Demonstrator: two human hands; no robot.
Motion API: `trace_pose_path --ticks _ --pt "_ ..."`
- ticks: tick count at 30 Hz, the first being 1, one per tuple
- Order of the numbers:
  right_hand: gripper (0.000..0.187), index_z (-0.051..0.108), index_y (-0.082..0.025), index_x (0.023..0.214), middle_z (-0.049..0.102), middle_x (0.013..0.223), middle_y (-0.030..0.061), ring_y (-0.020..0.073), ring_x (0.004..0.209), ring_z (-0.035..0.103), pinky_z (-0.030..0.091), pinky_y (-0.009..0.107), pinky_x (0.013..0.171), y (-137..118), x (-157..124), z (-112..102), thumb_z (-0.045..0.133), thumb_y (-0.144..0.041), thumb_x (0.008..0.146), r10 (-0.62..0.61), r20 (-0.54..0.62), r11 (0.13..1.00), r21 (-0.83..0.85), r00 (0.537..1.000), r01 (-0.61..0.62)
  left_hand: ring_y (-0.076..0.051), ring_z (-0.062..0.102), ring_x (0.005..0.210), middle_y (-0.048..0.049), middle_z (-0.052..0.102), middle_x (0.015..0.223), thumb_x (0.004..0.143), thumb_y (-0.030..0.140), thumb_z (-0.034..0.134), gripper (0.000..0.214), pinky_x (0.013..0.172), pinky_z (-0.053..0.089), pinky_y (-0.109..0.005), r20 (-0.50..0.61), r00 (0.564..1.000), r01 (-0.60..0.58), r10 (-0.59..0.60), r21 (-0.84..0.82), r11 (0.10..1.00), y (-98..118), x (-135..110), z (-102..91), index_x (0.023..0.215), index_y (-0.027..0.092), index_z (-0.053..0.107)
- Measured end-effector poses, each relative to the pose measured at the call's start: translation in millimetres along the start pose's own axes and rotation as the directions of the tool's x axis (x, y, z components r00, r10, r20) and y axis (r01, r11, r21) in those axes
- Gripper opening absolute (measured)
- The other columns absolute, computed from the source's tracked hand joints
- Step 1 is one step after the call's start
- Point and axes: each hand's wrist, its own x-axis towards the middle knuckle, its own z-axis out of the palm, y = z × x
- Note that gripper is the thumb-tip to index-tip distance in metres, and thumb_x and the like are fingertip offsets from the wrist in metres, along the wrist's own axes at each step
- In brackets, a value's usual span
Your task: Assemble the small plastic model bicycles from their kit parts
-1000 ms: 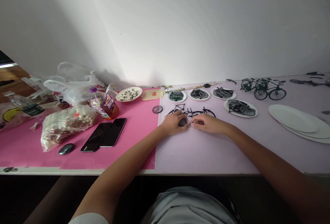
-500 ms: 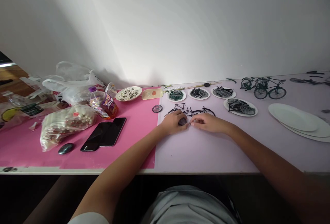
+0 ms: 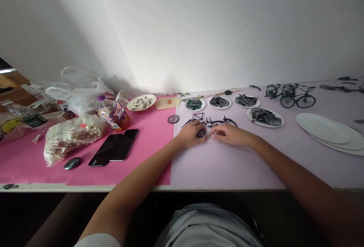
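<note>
I see a small dark model-bicycle wheel (image 3: 201,133), round and half hidden, pinched in the fingers of my left hand (image 3: 190,135), low over the lilac counter (image 3: 222,163). The curled fingers of my right hand (image 3: 227,135) sit just beside it; I cannot tell whether they hold anything. Just beyond the wheel, thin black frame pieces (image 3: 212,122) lie flat in a loose, tangled row.

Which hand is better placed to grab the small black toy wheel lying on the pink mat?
Probably the left hand: the small black toy wheel lies close by on its side, the right hand farther away. The left grip holds a small dark round part, though.
</note>
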Motion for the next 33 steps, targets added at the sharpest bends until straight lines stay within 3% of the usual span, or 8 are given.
trace_pose_path --ticks 33 --pt "0.032 0.074 -0.025 0.112 0.069 0.085 0.0039 0.0186 0.07 0.059 0.041 0.029 0.062 0.1 -1.9 -2.9 0.059 -0.048 0.094 0.016 0.023 1.0 0.007 1.0 -0.016 -0.023 0.068 0.099 -0.0088 0.067 0.115 0.088 0.041 0.066 0.028 0.088 0.056 -0.035 0.023 1.0 0.021 -0.021 0.004 1.0 3.1 0.2 -3.0 0.11 0.023 0.07"
